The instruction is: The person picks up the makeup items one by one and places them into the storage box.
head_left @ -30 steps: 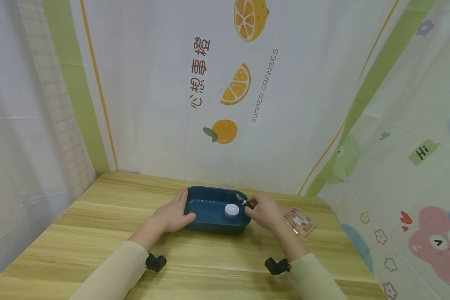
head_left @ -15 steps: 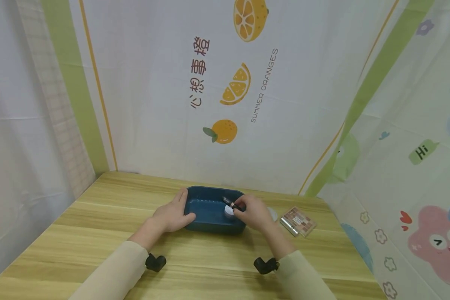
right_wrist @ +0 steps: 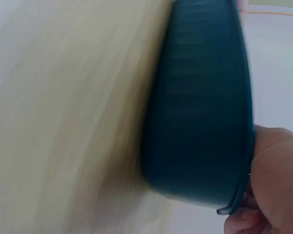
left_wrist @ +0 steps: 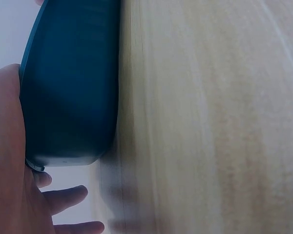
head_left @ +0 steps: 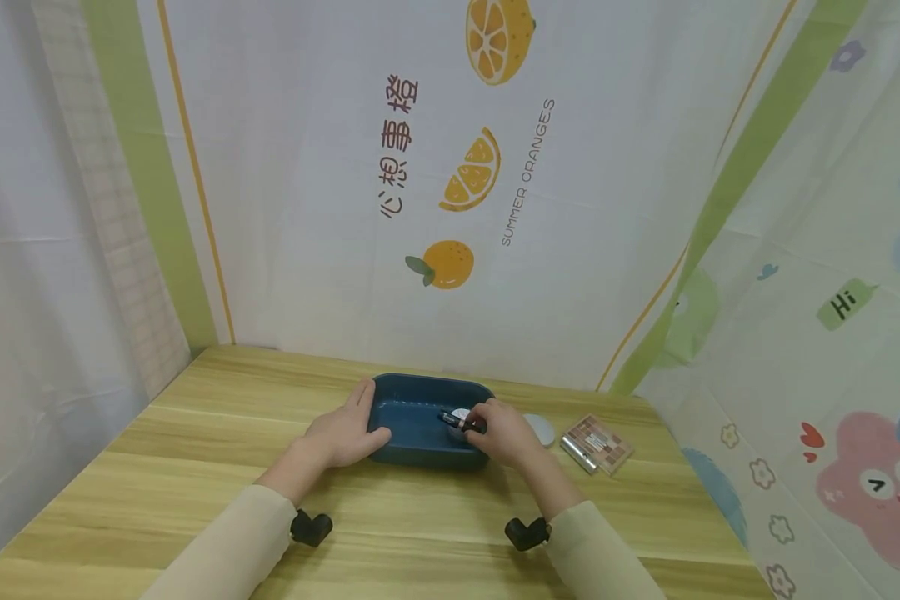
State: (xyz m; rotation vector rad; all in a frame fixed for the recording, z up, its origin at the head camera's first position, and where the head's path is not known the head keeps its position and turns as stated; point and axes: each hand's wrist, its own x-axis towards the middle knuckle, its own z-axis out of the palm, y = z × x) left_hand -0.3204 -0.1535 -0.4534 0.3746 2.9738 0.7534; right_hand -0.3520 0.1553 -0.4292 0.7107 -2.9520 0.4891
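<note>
A dark blue basin [head_left: 412, 456] stands on the wooden table. My left hand [head_left: 345, 429] rests against its left end, thumb over the front rim; in the left wrist view the fingers [left_wrist: 66, 199] reach out past the end of the basin. At the right end, my right hand [head_left: 504, 432] pinches a slim black cosmetic tube [head_left: 453, 419], held slanted over the inside of the basin. Behind the tube, a round white tin [head_left: 459, 413] sits in the basin, partly hidden by the tube and fingers. The right wrist view shows the basin's outer wall [right_wrist: 200, 112] beside that hand.
Right of the basin lie a round pale disc [head_left: 540, 429], a silver tube [head_left: 579, 454] and an eyeshadow palette [head_left: 600, 442], the tube against the palette. Curtains with orange prints [head_left: 450, 265] hang behind the table [head_left: 412, 533].
My right hand has moved left and slightly down, carrying the black cosmetic tube further over the basin. The pale disc and silver tube have come into view behind it. My left hand has stayed put.
</note>
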